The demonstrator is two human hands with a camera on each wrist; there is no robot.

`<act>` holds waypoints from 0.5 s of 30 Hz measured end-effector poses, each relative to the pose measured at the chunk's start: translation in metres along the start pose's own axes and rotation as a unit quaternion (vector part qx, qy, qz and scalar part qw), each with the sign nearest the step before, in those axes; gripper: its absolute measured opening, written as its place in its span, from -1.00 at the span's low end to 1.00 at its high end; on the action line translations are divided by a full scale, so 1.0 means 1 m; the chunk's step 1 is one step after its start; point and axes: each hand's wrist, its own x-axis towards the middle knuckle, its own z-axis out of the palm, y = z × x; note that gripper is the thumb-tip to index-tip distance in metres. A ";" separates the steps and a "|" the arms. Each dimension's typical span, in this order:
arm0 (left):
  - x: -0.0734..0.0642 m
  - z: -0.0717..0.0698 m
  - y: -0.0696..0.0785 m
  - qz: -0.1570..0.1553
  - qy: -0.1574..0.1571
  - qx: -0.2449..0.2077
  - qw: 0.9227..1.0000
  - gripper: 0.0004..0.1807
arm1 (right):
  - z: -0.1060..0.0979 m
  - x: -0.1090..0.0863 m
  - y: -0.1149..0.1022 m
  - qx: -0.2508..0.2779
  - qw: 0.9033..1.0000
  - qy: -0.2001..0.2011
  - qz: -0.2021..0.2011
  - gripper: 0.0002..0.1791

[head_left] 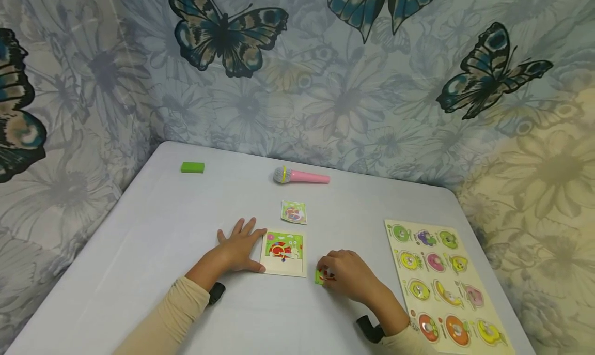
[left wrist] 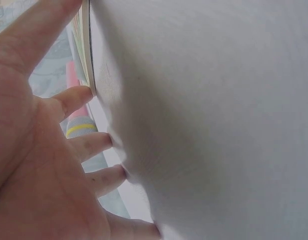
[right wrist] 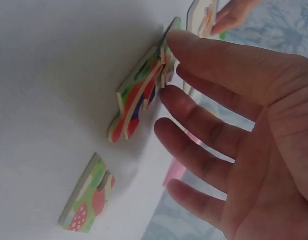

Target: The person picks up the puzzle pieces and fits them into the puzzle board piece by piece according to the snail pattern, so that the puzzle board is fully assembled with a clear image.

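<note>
On the white table lies a small square puzzle board (head_left: 283, 268) with a green and red picture in its frame; the lower part of the frame is bare. My left hand (head_left: 239, 249) rests flat with fingers spread, the thumb and index finger touching the board's left edge. To the right of the board, my right hand (head_left: 350, 275) pinches a red and green puzzle piece (right wrist: 139, 95) between thumb and fingertips, just over the table. Another puzzle piece (right wrist: 89, 197) with a red spotted shape lies nearby in the right wrist view. The right hand hides most of these pieces in the head view.
A small picture card (head_left: 294, 213) lies behind the board. Farther back are a pink toy microphone (head_left: 307, 177) and a green block (head_left: 192, 167). A large fruit puzzle board (head_left: 439, 293) covers the table's right side. A patterned wall stands behind.
</note>
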 end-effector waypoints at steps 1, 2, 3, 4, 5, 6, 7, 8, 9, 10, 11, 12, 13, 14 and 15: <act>0.000 0.000 0.000 0.000 -0.001 -0.001 1.000 0.04 | 0.000 0.000 0.000 0.001 1.000 0.000 -0.002 -0.73; 0.000 0.000 -0.001 -0.001 -0.001 -0.003 1.000 0.04 | 0.001 -0.001 0.000 0.002 1.000 0.000 -0.002 -0.73; 0.000 0.000 -0.001 -0.001 -0.002 -0.005 1.000 0.04 | 0.001 -0.001 0.000 0.002 1.000 0.000 -0.003 -0.74; 0.000 0.000 -0.001 -0.001 -0.002 -0.006 1.000 0.04 | 0.001 -0.001 -0.001 0.002 1.000 0.000 -0.002 -0.74; 0.000 0.000 -0.001 -0.002 -0.002 -0.007 1.000 0.04 | 0.002 -0.001 -0.001 0.002 1.000 0.000 -0.001 -0.75; -0.001 0.000 -0.001 -0.001 -0.002 -0.007 1.000 0.04 | 0.002 -0.001 -0.002 0.001 1.000 0.000 0.000 -0.75; -0.001 0.000 -0.001 -0.001 -0.002 -0.008 1.000 0.04 | 0.002 0.000 -0.003 0.000 1.000 0.001 0.000 -0.75; -0.001 0.000 -0.001 -0.001 -0.002 -0.008 1.000 0.04 | 0.002 0.000 -0.003 0.000 1.000 0.000 0.000 -0.76; -0.001 0.000 -0.001 -0.001 -0.001 -0.008 1.000 0.04 | 0.002 0.000 -0.004 -0.001 1.000 0.000 0.001 -0.75; -0.001 -0.001 -0.001 -0.001 -0.001 -0.008 1.000 0.04 | 0.002 0.000 -0.004 -0.001 1.000 -0.001 0.002 -0.75; -0.001 -0.001 -0.001 0.000 -0.001 -0.008 1.000 0.04 | 0.002 0.000 -0.004 -0.002 1.000 -0.003 0.002 -0.75; -0.001 -0.001 -0.001 0.000 -0.001 -0.008 1.000 0.04 | 0.001 0.000 -0.005 -0.002 1.000 -0.004 0.003 -0.75; -0.002 -0.001 -0.001 0.001 -0.001 -0.007 1.000 0.04 | 0.000 0.000 -0.005 -0.002 1.000 -0.005 0.003 -0.75; -0.002 -0.002 0.000 0.001 -0.001 -0.007 1.000 0.04 | 0.000 0.000 -0.006 -0.002 1.000 -0.006 0.003 -0.75; -0.002 -0.002 0.000 0.000 -0.001 -0.007 1.000 0.04 | -0.001 0.001 -0.006 -0.002 1.000 -0.005 0.003 -0.75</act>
